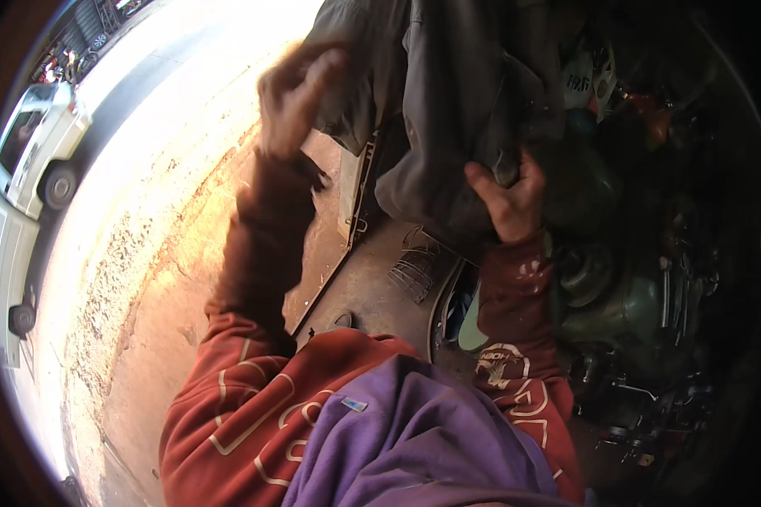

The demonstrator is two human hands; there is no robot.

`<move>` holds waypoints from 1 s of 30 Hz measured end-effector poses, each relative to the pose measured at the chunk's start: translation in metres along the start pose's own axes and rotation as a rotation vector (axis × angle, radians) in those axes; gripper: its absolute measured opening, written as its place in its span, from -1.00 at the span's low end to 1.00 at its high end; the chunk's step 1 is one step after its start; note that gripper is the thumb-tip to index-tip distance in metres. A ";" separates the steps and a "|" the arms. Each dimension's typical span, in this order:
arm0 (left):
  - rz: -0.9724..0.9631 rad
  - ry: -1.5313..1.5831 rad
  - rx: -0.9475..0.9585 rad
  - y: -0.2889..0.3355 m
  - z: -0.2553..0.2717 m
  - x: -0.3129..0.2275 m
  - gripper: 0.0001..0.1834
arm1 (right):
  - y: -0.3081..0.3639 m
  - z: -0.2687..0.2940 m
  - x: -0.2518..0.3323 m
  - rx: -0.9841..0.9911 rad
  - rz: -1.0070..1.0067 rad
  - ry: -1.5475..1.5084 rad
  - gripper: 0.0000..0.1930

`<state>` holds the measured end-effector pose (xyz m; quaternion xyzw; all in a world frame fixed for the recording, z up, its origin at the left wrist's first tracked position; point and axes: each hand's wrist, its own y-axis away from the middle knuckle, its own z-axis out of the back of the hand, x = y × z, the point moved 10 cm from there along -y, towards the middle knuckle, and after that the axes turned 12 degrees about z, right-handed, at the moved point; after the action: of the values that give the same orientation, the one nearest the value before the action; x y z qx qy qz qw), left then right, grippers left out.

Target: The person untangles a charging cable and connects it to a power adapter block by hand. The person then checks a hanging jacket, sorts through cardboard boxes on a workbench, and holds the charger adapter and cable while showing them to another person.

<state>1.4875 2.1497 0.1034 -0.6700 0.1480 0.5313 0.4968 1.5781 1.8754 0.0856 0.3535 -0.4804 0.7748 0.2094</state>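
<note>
A dark grey garment (448, 110) with seams hangs in loose folds at the top middle. My right hand (514, 198) closes on its lower right part, with a bunched grey fold between thumb and fingers. To the left of the garment, my left hand (292, 106) is raised and a little blurred. Its thumb stands apart from the fingers, and nothing shows in it. Both forearms are in red sleeves. How the garment is held up at the top lies out of view.
A metal door edge with a latch (357, 198) stands below the garment. Right of it are a wire rack (413, 269) on the floor and green machinery (613, 313) in shadow. On the left, sunlit ground (135, 279) leads to a white vehicle (25, 194).
</note>
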 end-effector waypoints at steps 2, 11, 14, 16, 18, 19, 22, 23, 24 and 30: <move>-0.024 -0.518 -0.284 -0.039 0.055 0.027 -0.50 | -0.007 -0.001 -0.004 0.056 -0.021 -0.046 -0.36; -0.351 -0.325 0.184 0.096 -0.122 -0.059 -0.79 | 0.021 -0.019 0.039 0.036 0.246 0.200 -0.17; -0.148 0.094 0.465 0.085 -0.136 -0.053 -0.72 | 0.013 -0.003 0.021 -0.092 0.133 0.089 -0.52; -0.150 0.205 0.257 0.063 -0.107 -0.026 -0.72 | 0.010 0.007 0.001 -0.155 0.078 0.055 -0.72; -0.234 -0.057 -0.060 0.031 -0.071 -0.021 -0.78 | 0.009 0.009 -0.003 -0.197 0.086 0.024 -0.75; -0.200 0.009 -0.072 0.012 -0.063 -0.005 -0.78 | 0.008 0.006 0.000 -0.209 0.105 -0.025 -0.75; -0.243 0.052 -0.124 -0.028 -0.059 0.008 -0.76 | 0.008 0.012 -0.007 -0.140 0.046 -0.175 -0.75; -0.318 0.027 -0.155 -0.031 -0.058 -0.005 -0.73 | 0.008 0.015 -0.008 -0.146 0.046 -0.174 -0.75; -0.136 0.134 -0.030 -0.036 -0.066 -0.005 -0.70 | 0.007 0.020 -0.010 -0.181 0.042 -0.184 -0.79; -0.015 -0.103 0.186 -0.056 -0.071 0.036 -0.70 | -0.001 0.048 -0.044 -0.211 0.096 -0.238 -0.79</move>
<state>1.5825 2.1292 0.0965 -0.5939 0.1660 0.5452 0.5679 1.6242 1.8334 0.0669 0.3955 -0.5967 0.6820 0.1497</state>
